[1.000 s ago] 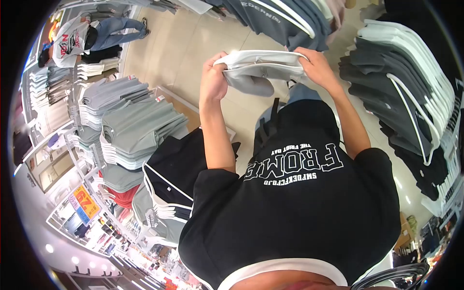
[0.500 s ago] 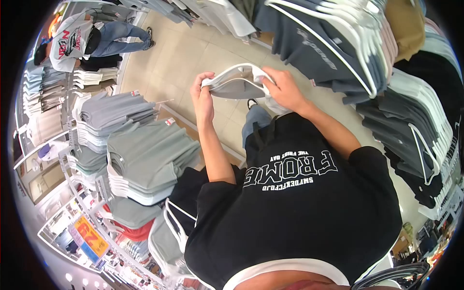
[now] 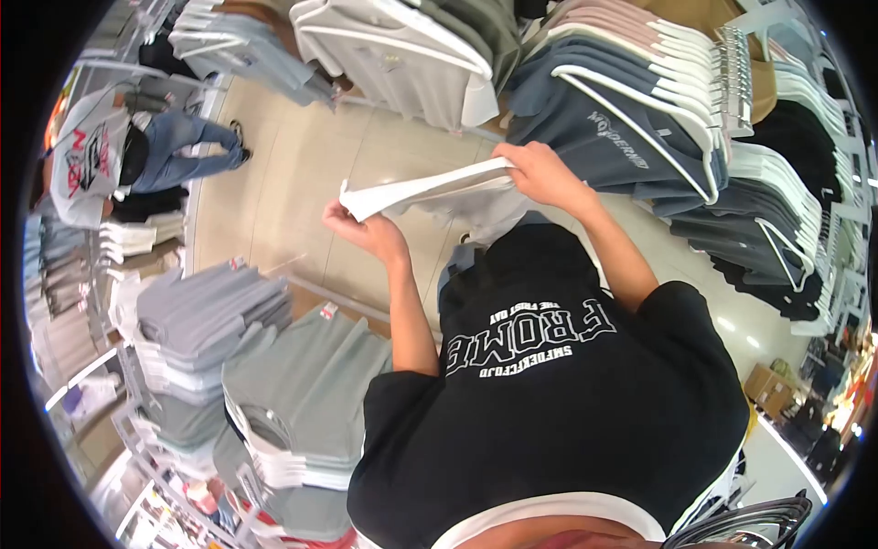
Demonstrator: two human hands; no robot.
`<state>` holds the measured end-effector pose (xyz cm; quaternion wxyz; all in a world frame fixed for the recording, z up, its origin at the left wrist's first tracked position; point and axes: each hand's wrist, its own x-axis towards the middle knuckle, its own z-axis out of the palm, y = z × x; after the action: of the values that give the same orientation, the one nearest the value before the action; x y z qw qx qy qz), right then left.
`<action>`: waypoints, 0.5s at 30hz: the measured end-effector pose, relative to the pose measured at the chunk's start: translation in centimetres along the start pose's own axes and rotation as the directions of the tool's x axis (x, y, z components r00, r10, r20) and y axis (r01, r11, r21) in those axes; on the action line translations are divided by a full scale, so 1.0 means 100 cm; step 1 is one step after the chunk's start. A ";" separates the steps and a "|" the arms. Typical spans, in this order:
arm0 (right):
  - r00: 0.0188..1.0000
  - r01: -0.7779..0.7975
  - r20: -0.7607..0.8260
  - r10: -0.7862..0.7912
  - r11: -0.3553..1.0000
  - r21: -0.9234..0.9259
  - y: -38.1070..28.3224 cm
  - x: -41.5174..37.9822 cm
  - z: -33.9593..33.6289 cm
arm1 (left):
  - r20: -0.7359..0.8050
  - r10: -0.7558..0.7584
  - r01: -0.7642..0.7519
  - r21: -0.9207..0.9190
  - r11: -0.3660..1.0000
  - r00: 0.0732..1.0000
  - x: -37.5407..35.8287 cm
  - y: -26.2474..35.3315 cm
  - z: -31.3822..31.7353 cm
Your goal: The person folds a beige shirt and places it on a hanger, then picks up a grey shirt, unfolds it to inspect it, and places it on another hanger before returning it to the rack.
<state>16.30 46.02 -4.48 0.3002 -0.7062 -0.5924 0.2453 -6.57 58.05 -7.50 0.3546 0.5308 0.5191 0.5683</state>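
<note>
Head view shows the left hand (image 3: 366,229) and the right hand (image 3: 540,172) apart, each pinching one end of a folded white shirt (image 3: 430,190) held up in front of the chest. Its long side runs left to right, tipped up toward the right hand. Gray shirts on hangers (image 3: 622,137) hang just beside that hand, with bare floor (image 3: 293,183) past the left one.

Folded garment (image 3: 430,190) held between left hand (image 3: 366,231) and right hand (image 3: 540,172). Hanging rack of tops (image 3: 640,119) just behind right hand. Stacked shirts (image 3: 274,393) below left arm. Another person (image 3: 119,156) far left, well apart.
</note>
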 end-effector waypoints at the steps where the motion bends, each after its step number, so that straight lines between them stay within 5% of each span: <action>1: 1.000 -0.027 0.009 0.028 0.997 -0.075 0.005 0.006 -0.001 | 0.019 -0.006 0.007 -0.017 1.000 1.000 0.003 0.003 0.006; 4: 0.981 -0.113 0.161 0.108 0.993 0.018 0.012 0.025 -0.009 | 0.146 0.067 -0.066 -0.014 0.998 0.987 0.018 0.013 0.018; 5: 0.992 -0.027 0.121 0.022 0.999 0.041 0.015 0.031 -0.010 | 0.208 0.069 -0.073 0.015 0.997 0.976 0.028 0.007 0.022; 9: 0.974 -0.105 0.190 0.124 0.989 -0.107 -0.007 0.062 -0.039 | 0.394 -0.128 0.174 -0.081 0.981 0.910 0.065 0.013 0.043; 12: 1.000 -0.006 -0.023 0.008 0.998 0.063 -0.030 0.085 -0.068 | 0.388 -0.347 0.448 -0.208 0.870 0.854 0.086 0.025 0.057; 15: 0.899 0.057 -0.439 0.003 0.991 0.124 -0.029 0.119 -0.077 | 0.448 -0.513 0.655 -0.256 0.711 0.732 0.107 0.036 0.070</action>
<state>21.82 57.09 3.12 0.4757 -0.7133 -0.5017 0.1152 -1.23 69.00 -2.18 0.7032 0.3426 0.4650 0.4146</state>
